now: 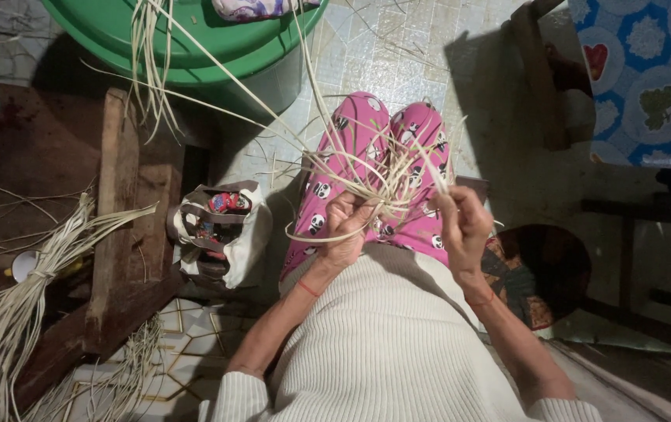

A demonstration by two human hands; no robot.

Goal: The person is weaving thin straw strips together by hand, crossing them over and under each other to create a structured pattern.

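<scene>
A loose tangle of pale reed strips [389,173] rests above my lap, over pink patterned trousers [367,148]. My left hand [349,227] is closed around the near end of the tangle, with a curved strip looping out below it. My right hand [460,223] pinches thin strips at the tangle's right side. Long strips rise from the bundle toward the green tub [218,55] at the top.
A bundle of tied reed strips [15,312] lies at the left across a dark wooden bench [121,234]. A cloth bag [222,227] sits on the tiled floor beside my left knee. A patterned blue cloth [648,78] covers furniture at the top right.
</scene>
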